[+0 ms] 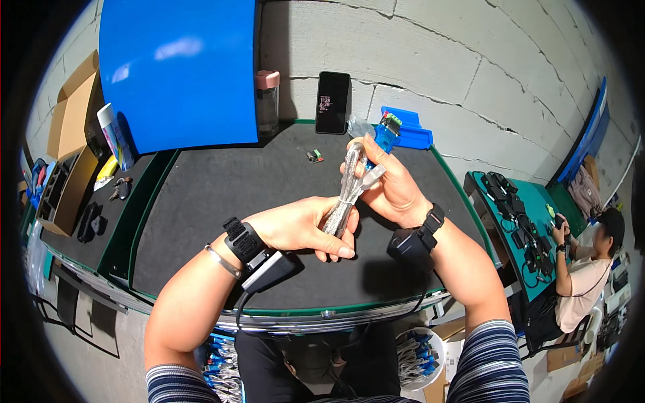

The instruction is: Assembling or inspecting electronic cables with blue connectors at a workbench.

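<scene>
- While both hands grip it above the black-matted bench (222, 195), the clear-sheathed silvery cable bundle (346, 191) stands upright.
- Left hand (302, 228) closes round its lower end; right hand (390, 185) pinches the top.
- Blue connector (386, 134) at 12 o'clock.
- Glossy blue board (178, 70) at 10 o'clock.

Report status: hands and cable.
Left hand and right hand both closed on the coiled cable bundle, held above the black mat. Nothing in the way.

Black bench (222, 201); sm. connector (314, 156); keys (120, 189)
</scene>
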### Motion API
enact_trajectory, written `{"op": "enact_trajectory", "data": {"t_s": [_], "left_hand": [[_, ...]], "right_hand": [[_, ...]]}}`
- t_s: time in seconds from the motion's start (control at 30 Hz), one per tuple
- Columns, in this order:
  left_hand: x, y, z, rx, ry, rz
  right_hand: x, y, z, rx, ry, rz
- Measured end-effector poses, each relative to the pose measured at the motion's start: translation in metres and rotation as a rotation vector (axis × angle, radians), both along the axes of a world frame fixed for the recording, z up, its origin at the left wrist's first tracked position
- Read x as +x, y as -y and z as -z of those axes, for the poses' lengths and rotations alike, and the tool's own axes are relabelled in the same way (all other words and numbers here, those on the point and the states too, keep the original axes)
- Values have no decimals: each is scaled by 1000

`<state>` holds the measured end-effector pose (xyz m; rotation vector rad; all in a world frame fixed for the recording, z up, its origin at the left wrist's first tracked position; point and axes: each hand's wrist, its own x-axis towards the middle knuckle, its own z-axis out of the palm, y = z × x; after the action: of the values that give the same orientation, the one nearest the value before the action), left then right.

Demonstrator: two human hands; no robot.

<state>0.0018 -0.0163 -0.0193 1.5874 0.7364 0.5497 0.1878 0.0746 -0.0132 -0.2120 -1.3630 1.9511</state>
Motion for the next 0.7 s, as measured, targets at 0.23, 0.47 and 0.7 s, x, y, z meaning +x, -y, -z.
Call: {"op": "enact_trajectory", "data": {"t_s": [0.23,0.47,0.7], "left_hand": [[0,-1,4,200,-62,-53],[-4,-8,13,61,28,-2],[-2,-5,10,-144,112,-54]], "right_hand": [[-2,1,-2,58,-9,53],[-4,3,-1,29,67,105],[-6,-3,7,102,164,184]]}}
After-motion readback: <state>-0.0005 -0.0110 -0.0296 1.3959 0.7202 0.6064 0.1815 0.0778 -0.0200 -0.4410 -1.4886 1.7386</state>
